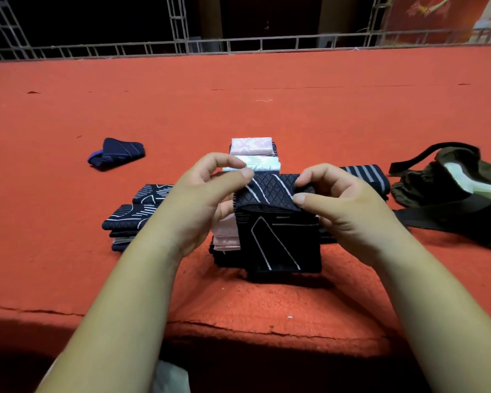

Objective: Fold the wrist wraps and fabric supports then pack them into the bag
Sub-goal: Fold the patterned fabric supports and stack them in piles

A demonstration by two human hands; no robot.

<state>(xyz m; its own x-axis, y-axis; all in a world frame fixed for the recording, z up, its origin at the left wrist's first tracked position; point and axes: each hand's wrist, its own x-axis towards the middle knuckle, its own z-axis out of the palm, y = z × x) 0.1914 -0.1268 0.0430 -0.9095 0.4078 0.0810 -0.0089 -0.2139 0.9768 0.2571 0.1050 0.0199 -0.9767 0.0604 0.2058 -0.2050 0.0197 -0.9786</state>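
Left hand [207, 194] and right hand [340, 205] pinch the dark wrap [284, 239] at its folded top edge; it looks soft, light, best held by corners.

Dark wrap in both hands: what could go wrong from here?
The dark wrap is pinched only at its top fold by the left hand and right hand, so the fold could spring open. Setting it down could nudge the pink stack beside it. The stray wrap far left might get missed.
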